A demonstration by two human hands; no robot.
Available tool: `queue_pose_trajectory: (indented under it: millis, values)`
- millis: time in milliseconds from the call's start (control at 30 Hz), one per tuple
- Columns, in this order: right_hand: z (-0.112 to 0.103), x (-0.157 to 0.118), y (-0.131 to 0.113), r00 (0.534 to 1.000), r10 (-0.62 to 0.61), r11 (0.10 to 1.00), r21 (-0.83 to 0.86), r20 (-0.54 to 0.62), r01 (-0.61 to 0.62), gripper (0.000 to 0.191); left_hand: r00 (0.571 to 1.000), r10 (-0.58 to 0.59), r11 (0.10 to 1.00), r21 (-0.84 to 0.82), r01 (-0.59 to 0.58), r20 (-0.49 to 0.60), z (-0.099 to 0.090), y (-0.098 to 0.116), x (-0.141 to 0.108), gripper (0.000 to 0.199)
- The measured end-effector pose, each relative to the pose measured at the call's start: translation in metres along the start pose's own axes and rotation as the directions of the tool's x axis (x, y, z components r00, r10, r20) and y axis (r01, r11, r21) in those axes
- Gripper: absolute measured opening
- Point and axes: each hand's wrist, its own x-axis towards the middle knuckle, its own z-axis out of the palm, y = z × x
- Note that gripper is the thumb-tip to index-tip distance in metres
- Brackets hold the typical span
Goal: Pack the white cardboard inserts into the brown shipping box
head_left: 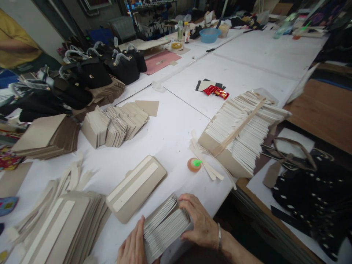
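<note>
Near the table's front edge, a stack of thin grey-beige boards [165,227] stands between my two hands, edges up. My left hand [134,244] presses its fingers along the left side of the stack. On the right side, my right hand [199,222], with a bracelet at the wrist, curls its fingers and thumb round the stack's end. A beige board with two pale strips [136,187] lies flat just beyond the stack. At the lower left is a pile of similar boards [66,227] with strips on top.
A large banded bundle of boards [242,128] lies at the right, beside a small green-tipped bottle [194,164] and loose strips [206,161]. More board piles [115,124] and black handbags [93,71] stand at the left. A person in yellow [16,38] is at the upper left.
</note>
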Motion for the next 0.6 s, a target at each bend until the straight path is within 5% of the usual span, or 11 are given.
queue_pose_trajectory:
  millis: [433,600]
  values:
    - [0.008,0.001,0.01,0.99,-0.143,0.978,-0.154,-0.01,0.139,0.071,0.999,-0.049,0.993,-0.108,0.048,-0.004,-0.002,0.008,-0.002,0.103]
    - [0.014,0.0,0.013,0.976,-0.216,0.962,-0.171,-0.006,0.212,0.059,0.997,-0.067,0.986,-0.153,0.071,0.033,-0.012,0.011,0.0,0.097]
